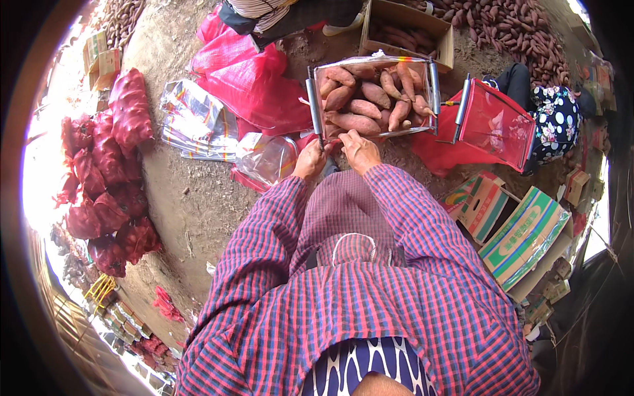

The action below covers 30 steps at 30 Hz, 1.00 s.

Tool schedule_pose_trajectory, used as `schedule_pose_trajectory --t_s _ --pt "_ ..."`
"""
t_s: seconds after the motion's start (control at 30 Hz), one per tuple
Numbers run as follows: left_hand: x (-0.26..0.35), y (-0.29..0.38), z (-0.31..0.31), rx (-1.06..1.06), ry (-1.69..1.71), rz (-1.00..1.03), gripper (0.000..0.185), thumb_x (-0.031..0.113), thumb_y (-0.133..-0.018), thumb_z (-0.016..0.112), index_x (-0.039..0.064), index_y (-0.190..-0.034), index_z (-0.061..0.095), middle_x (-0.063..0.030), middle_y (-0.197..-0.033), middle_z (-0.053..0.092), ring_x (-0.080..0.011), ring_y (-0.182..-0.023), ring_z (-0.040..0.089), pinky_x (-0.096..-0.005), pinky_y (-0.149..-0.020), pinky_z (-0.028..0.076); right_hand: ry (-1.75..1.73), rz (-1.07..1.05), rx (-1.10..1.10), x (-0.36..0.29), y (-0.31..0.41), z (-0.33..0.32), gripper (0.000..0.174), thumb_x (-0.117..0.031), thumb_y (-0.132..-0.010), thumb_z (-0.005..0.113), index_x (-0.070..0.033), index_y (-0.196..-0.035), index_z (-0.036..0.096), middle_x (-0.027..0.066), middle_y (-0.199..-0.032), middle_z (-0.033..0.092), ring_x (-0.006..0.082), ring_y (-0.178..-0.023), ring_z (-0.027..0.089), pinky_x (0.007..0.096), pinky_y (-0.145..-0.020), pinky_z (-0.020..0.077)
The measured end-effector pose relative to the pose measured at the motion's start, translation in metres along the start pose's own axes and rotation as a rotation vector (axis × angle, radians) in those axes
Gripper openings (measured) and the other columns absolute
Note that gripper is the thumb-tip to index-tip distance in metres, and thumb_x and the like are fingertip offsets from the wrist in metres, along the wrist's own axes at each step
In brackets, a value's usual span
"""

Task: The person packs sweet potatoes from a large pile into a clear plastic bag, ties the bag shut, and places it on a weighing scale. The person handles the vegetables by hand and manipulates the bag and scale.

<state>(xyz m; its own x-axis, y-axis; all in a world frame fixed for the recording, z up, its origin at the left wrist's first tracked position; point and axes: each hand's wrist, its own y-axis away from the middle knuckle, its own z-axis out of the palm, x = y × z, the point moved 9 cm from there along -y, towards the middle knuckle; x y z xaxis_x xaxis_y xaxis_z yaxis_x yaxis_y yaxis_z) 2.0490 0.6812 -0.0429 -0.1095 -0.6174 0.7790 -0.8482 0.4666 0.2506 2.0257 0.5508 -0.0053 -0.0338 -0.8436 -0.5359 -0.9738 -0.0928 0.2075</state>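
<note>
A metal frame with rod sides holds a clear plastic bag spread wide, and sweet potatoes fill it. My left hand is at the near left corner of this frame, its fingers closed around the lower end of the side rod. Close by, my right hand touches the near edge of the bag with bent fingers; whether it pinches the plastic cannot be told. A stack of flat clear plastic bags with striped edges lies on the ground to the left, beside a crumpled clear bag.
Red mesh sacks are piled at left; red sheeting lies beyond the flat bags. An open cardboard box of sweet potatoes stands behind the frame. At right are a second frame with a red bag, a seated person and printed cartons.
</note>
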Motion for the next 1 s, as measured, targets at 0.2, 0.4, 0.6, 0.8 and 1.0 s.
schedule_pose_trajectory --t_s 0.2,0.4,0.6,0.8,1.0 --pt "0.02 0.0 -0.016 -0.226 -0.496 0.309 0.033 0.034 -0.089 0.057 0.004 -0.079 0.063 -0.0166 -0.076 0.065 -0.0326 -0.076 0.065 -0.0455 -0.07 0.049 -0.005 0.001 0.061 -0.004 -0.005 -0.003 0.008 -0.018 -0.087 0.059 -0.01 -0.089 0.06 0.013 -0.087 0.061 0.034 -0.078 0.065 0.0448 -0.066 0.0517" --pt "-0.002 0.023 -0.084 -0.281 -0.716 0.063 0.032 0.033 -0.092 0.054 0.006 -0.08 0.064 -0.0153 -0.061 0.063 -0.031 -0.057 0.065 -0.0433 -0.05 0.048 -0.023 0.007 0.059 0.005 0.0 -0.01 0.007 -0.016 -0.088 0.056 -0.01 -0.089 0.061 0.0119 -0.089 0.061 0.0346 -0.079 0.064 0.0449 -0.067 0.0511" --pt "0.071 0.049 -0.087 0.016 -0.639 0.172 0.028 0.02 -0.08 0.066 0.003 -0.101 0.057 -0.0162 -0.098 0.061 -0.0312 -0.091 0.061 -0.0428 -0.081 0.047 -0.033 -0.031 0.119 0.009 0.003 -0.014 0.008 -0.016 -0.089 0.055 -0.011 -0.09 0.061 0.0113 -0.088 0.059 0.0338 -0.08 0.064 0.0445 -0.068 0.0513" --pt "0.085 0.06 -0.021 -0.015 0.173 -0.181 0.035 0.024 -0.089 0.062 0.0 -0.114 0.054 -0.0117 -0.105 0.059 -0.026 -0.093 0.059 -0.037 -0.079 0.05 -0.038 -0.033 0.163 0.005 0.002 -0.013 0.005 -0.014 -0.086 0.058 -0.01 -0.087 0.06 0.0109 -0.085 0.057 0.033 -0.079 0.064 0.0445 -0.067 0.0516" --pt "0.033 0.026 0.085 -0.218 1.229 -0.854 0.047 0.053 -0.096 0.043 0.013 -0.116 0.058 -0.0039 -0.109 0.063 -0.0179 -0.093 0.059 -0.0362 -0.087 0.045 -0.187 -0.01 0.025 0.02 0.013 -0.01 0.011 -0.015 -0.089 0.049 -0.007 -0.093 0.054 0.0157 -0.097 0.056 0.0353 -0.088 0.063 0.0458 -0.074 0.0517"
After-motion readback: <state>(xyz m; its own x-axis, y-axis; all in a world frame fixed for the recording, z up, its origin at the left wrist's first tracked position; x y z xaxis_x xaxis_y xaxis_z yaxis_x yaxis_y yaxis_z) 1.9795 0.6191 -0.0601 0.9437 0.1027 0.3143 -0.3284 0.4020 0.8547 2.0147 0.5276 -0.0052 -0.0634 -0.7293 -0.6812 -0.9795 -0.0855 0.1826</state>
